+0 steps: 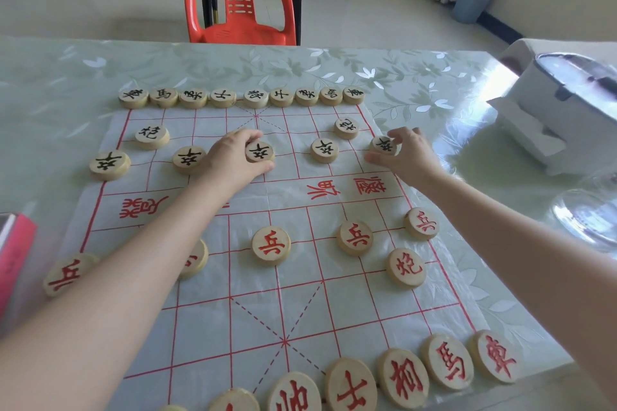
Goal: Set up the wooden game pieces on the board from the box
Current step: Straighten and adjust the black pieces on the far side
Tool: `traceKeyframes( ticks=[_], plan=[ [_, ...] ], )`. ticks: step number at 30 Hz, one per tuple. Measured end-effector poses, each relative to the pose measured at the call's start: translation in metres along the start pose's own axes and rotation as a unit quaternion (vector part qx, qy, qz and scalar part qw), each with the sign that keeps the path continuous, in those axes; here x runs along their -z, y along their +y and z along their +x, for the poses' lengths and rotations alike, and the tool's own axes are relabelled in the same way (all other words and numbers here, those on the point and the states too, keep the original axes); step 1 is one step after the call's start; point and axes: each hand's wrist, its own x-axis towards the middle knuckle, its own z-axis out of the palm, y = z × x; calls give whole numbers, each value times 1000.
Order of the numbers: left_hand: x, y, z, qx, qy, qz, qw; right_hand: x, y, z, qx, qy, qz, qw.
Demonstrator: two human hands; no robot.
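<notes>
My left hand (pixel 233 157) is curled round one round wooden piece, the middle piece (pixel 259 152), with my fingers over its top and my thumb under it. It sits a little above the middle of the frame. My right hand (pixel 409 157) pinches another one, the edge piece (pixel 384 145), at the right side of the board (pixel 334 304). My fingertips bend over it, and I cannot tell if either piece is lifted or lying flat. Both pieces are pale wood, thick and round like little cakes, with the same black sign cut into the top. Three more like them lie in the same line across the board. The far row (pixel 240 97) of nine black-marked pieces lies side by side along the top edge of the board. The near row (pixel 400 374) has red signs and curves along the bottom of the frame. More red-marked pieces lie between the near row and the middle of the board. The board is a thin, pale, crinkly sheet with red lines and red writing. It lies on a shiny green tablecloth (pixel 300 67) with leaf shapes. A pink box (pixel 13 253) pokes in at the left edge. A red plastic chair (pixel 240 10) stands at the top.
</notes>
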Motion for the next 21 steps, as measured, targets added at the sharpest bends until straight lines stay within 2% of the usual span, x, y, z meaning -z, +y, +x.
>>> traceKeyframes(
  ticks=[2, 5, 10, 12, 18, 21],
  plan=[
    [6, 6, 1, 7, -25, -22, 999, 1, -7, -7, 10, -1, -26, 1000],
    [20, 17, 2, -8, -38, 2, 999, 8, -20, -14, 37, 16, -119, 992],
    [37, 33, -1, -39, -37, -7, 999, 29, -30, -16, 16, 5, -196, 980],
    [43, 33, -5, -44, -35, -22, 998, 34, -29, -16, 4, -3, -180, 984],
    [60, 15, -34, -42, -33, -64, 996, 24, -25, -12, -65, -24, -32, 997],
    [69, -3, -45, -34, -37, -74, 996, 14, -27, -8, -70, -25, -25, 997]
  ],
)
